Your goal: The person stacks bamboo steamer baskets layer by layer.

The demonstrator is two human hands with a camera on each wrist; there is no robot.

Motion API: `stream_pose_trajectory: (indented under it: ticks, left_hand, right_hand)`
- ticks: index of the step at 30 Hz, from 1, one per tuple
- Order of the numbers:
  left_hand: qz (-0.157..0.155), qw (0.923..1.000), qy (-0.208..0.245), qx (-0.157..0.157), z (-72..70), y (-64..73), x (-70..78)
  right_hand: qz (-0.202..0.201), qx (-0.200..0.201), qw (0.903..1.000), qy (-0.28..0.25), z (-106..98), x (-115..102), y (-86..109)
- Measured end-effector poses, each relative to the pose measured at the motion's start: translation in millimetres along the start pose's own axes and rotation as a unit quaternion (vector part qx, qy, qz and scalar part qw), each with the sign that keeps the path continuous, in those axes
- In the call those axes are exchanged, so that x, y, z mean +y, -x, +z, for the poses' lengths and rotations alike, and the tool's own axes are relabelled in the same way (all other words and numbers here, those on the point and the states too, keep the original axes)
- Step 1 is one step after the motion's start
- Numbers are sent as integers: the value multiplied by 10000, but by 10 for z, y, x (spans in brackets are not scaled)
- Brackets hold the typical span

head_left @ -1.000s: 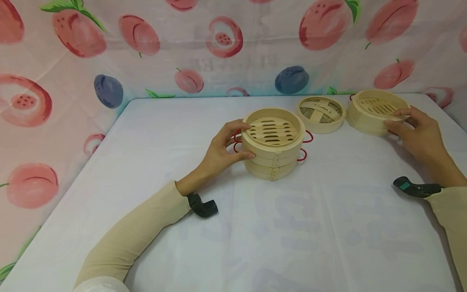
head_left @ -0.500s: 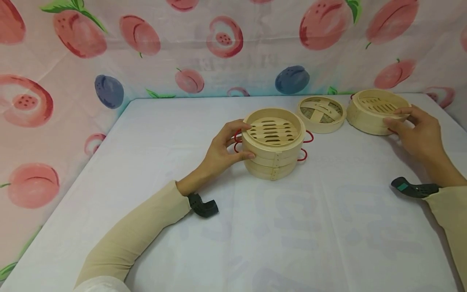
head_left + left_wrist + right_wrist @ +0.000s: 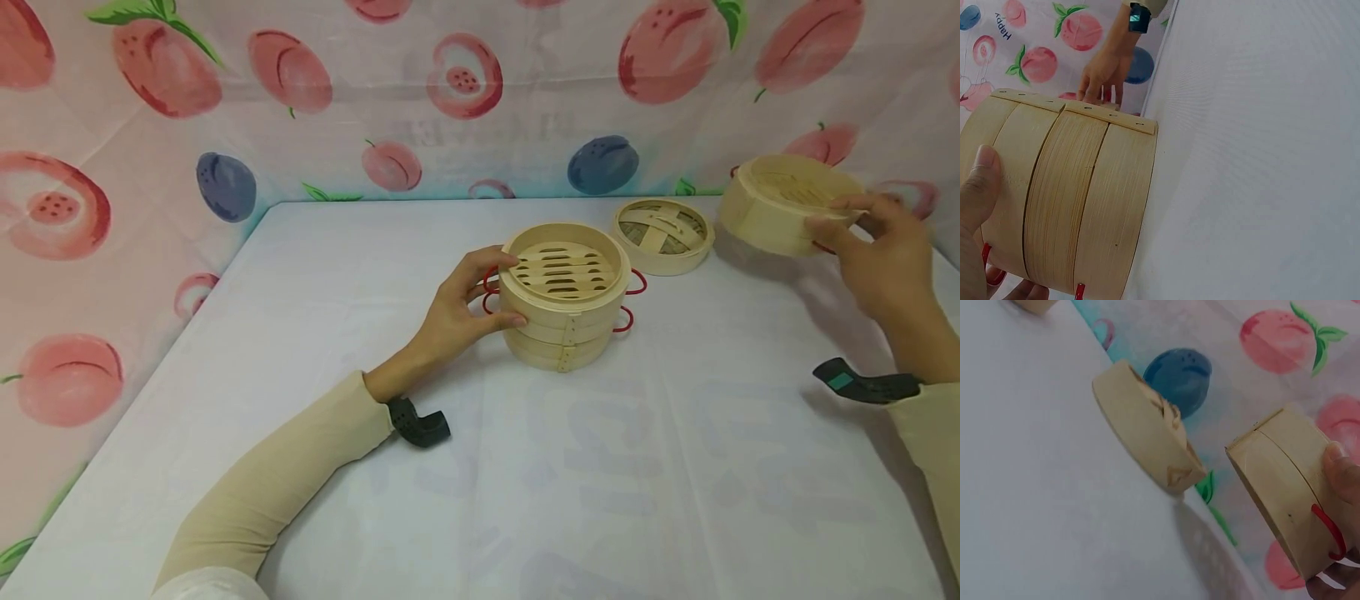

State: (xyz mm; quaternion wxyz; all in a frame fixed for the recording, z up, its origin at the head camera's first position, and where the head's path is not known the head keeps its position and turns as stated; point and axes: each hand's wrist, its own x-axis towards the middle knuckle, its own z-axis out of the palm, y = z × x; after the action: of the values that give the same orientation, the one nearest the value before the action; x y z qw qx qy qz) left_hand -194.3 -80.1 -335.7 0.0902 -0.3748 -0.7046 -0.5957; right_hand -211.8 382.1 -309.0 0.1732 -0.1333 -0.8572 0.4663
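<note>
Two bamboo steamer baskets with red loop handles stand stacked (image 3: 555, 329) mid-table. My left hand (image 3: 468, 296) grips the stack's left side, thumb on the front wall; in the left wrist view the thumb presses the bamboo wall (image 3: 1054, 194). At the far right, my right hand (image 3: 888, 250) holds another bamboo steamer basket (image 3: 765, 218) by its right rim, lifted off the table and a little tilted. The right wrist view shows this basket's side (image 3: 1285, 481) with a red handle. Between them lies the woven bamboo steamer lid (image 3: 663, 242), touched by neither hand.
A white cloth (image 3: 600, 483) covers the table. Behind it hangs a fruit-print curtain (image 3: 517, 92), close to the lid and the lifted basket. Black wrist devices sit at the left sleeve (image 3: 418, 423) and the right sleeve (image 3: 862, 383).
My right hand has raised the single steamer basket off the table, up and slightly right. The left hand and the stack have stayed where they were.
</note>
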Motion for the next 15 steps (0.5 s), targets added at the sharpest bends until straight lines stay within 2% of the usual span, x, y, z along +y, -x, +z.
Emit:
stream_pose_trajectory:
  ticks: [2, 4, 8, 15]
  left_hand:
    - [29, 10000, 2, 10, -4, 2, -81]
    - [64, 10000, 6, 12, -9, 4, -100]
    - [125, 9999, 15, 5, -14, 5, -114]
    - [104, 9999, 29, -18, -13, 1, -109]
  right_hand:
    - [-15, 1, 9999, -117, 1, -73, 5]
    - [75, -11, 9998, -188, 11, -146, 19]
    - [245, -51, 9985, -483, 43, -287, 60]
    - [143, -76, 9958, -900, 85, -499, 133]
